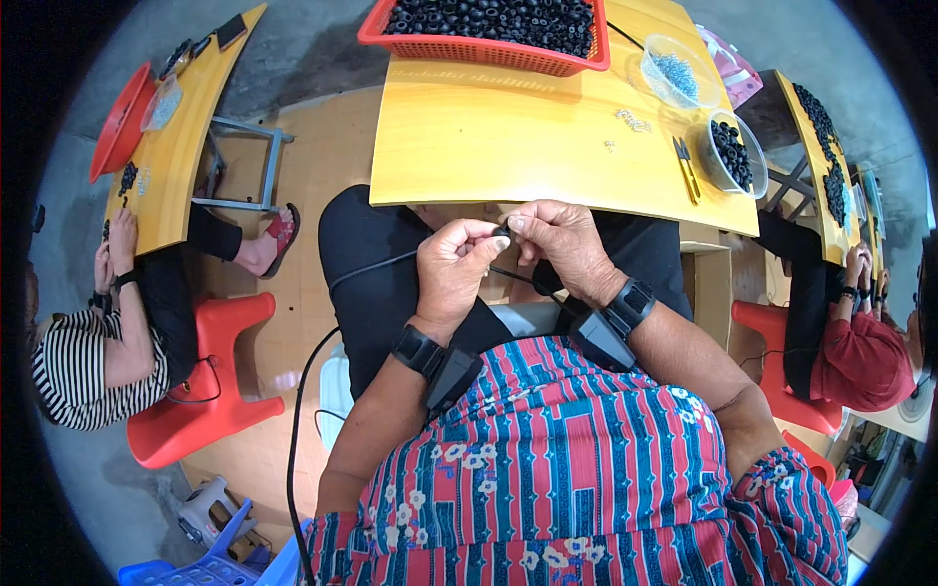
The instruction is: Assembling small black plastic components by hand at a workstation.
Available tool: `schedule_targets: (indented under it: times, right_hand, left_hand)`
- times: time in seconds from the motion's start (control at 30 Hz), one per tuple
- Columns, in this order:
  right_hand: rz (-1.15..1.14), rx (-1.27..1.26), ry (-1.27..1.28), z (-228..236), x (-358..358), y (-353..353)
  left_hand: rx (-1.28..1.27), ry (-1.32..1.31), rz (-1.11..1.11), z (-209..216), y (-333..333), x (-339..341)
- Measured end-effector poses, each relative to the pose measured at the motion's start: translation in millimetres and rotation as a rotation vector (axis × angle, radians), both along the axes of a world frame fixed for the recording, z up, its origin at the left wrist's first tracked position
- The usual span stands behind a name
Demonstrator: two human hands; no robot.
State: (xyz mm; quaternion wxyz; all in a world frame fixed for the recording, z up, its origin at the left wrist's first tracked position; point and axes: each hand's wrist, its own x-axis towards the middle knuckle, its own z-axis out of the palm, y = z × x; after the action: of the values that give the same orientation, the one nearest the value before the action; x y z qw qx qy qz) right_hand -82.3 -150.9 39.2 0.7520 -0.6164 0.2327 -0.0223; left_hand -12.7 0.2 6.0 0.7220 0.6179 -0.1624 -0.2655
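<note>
The left hand (454,266) pinches a small black piece (502,231) in its fingertip grip, the right hand (569,249), its grip pressed together, just right of it, short of the yellow desk (469,146) bearing a red basket (479,53) farther off.

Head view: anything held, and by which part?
A small black piece, in the grip of the left hand, right hand meeting it; which part, too small to tell.

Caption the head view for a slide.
Left hand and right hand meet at a small black piece beside a yellow table bearing a red basket.
</note>
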Motion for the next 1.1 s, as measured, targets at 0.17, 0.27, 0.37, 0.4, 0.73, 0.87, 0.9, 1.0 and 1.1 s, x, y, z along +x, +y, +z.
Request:
schedule_targets:
  times: [0.17, 0.27, 0.37, 0.4, 0.73, 0.87, 0.9, 1.0, 1.1]
  right_hand:
    - [0.004, 0.013, -0.033, -4.7, -0.2, -1.0]
    - [0.014, -0.006, -0.048, -7.2, 0.1, -1.9]
    - [0.025, -0.018, -0.054, -9.6, 0.5, -3.4]
    - [0.029, -0.018, -0.057, -10.7, 0.6, -5.0]
    - [0.073, 0.065, -0.056, -12.1, -1.8, -10.5]
    - [0.077, 0.027, -0.064, -11.2, -1.4, -8.9]
    - [0.074, 0.021, -0.067, -12.2, -1.4, -8.9]
    - [0.056, -0.011, -0.057, -11.3, -0.7, -7.1]
    - [0.009, -0.061, -0.038, -6.7, -0.8, -0.4]
  left_hand:
    - [-0.017, 0.011, 0.0, 0.0, 0.1, 0.3]
    - [0.0, -0.005, 0.001, -1.1, 0.4, -0.1]
    - [-0.006, -0.035, 0.005, -2.8, 0.5, 0.2]
    - [-0.005, -0.055, 0.001, -3.8, 0.5, 0.5]
    - [0.03, -0.172, -0.015, -9.4, 1.2, 2.5]
    - [0.029, -0.117, 0.003, -5.2, 0.6, 0.6]
    - [0.031, -0.147, -0.004, -6.4, 0.6, 0.8]
    - [0.045, -0.205, -0.014, -10.3, 1.2, 2.7]
    - [0.059, -0.19, -0.005, -11.6, 1.2, 2.6]
